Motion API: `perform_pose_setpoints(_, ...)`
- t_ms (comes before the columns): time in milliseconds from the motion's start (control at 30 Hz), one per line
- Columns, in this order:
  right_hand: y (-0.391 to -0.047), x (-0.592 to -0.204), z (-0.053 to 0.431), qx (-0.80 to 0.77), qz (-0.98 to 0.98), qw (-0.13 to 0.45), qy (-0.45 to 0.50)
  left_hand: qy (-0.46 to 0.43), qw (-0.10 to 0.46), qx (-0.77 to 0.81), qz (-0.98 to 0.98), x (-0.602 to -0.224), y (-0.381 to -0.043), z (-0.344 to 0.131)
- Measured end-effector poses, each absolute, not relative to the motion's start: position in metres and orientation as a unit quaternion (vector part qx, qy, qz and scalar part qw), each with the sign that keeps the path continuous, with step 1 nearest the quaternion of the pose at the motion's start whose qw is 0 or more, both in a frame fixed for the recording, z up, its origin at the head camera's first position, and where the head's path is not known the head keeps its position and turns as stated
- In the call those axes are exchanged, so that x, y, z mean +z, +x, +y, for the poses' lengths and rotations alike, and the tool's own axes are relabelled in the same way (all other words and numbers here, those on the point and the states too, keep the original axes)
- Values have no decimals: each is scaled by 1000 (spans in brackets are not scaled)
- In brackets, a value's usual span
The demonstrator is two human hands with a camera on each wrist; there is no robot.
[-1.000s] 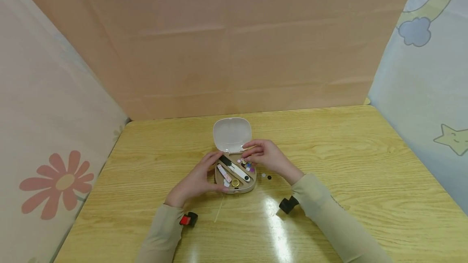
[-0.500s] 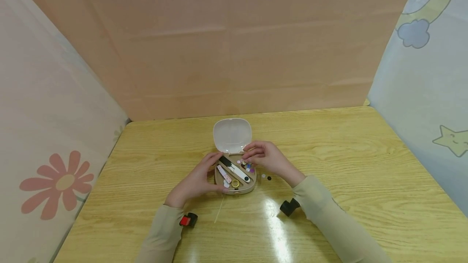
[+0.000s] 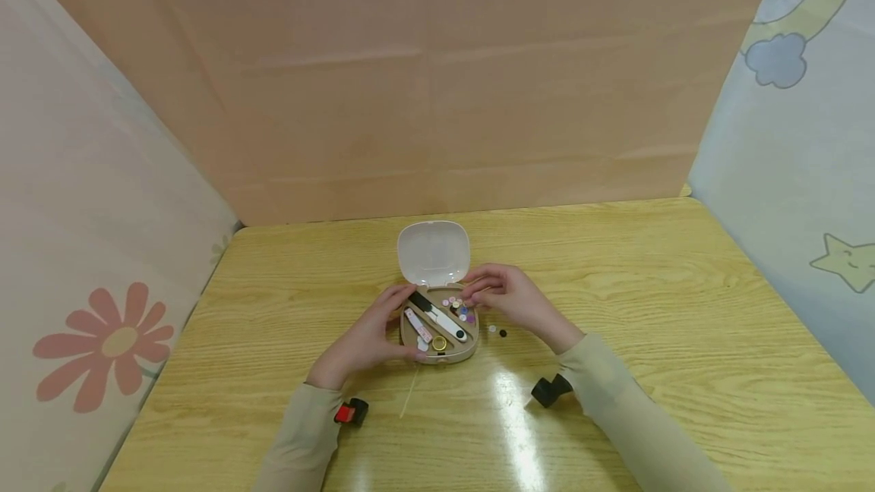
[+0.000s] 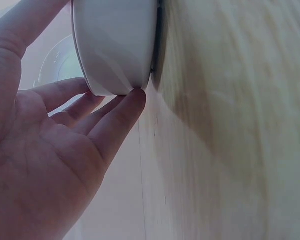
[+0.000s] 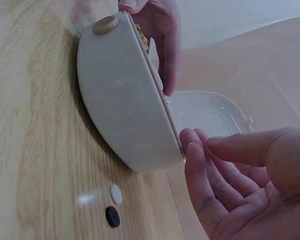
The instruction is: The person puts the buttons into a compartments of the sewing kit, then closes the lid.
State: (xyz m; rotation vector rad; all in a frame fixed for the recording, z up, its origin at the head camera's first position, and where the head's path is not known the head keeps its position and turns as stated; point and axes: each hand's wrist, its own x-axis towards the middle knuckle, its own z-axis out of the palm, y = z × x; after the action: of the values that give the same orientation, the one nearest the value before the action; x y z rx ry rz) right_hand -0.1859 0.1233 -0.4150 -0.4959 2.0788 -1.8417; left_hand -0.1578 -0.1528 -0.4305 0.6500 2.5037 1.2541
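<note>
In the head view an open sewing box [image 3: 453,354] lies on the table, its clear-looking lid [image 3: 434,253] raised at the back. My left hand [image 3: 362,332] grips its left side, thumb at the front and fingers behind. Inside lie white-handled thread snips [image 3: 447,323], a pink-and-white slim piece [image 3: 418,325], a gold ring-shaped item [image 3: 440,343] and several coloured buttons [image 3: 465,310]. My right hand [image 3: 509,294] hovers at the box's right edge beside the buttons. In the right wrist view its thumb and fingertips come together; whether anything is between them is hidden.
A white button [image 5: 116,194] and a black button [image 5: 112,216] lie on the table right of the box. A thin pale strand [image 3: 409,393] lies in front of it. The wooden table [image 3: 615,272] is bordered by an orange-brown backdrop [image 3: 424,97] and printed side panels.
My right hand has moved a little to the right, away from the middle of the button compartment, uncovering more buttons. My left hand keeps its hold on the box.
</note>
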Motion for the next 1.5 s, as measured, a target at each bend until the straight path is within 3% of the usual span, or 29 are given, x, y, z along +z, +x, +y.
perform_pose_setpoints(1500, -172, -432, 174, -575, 789, 154, -153, 230, 132, 433, 862, -429, -156, -152)
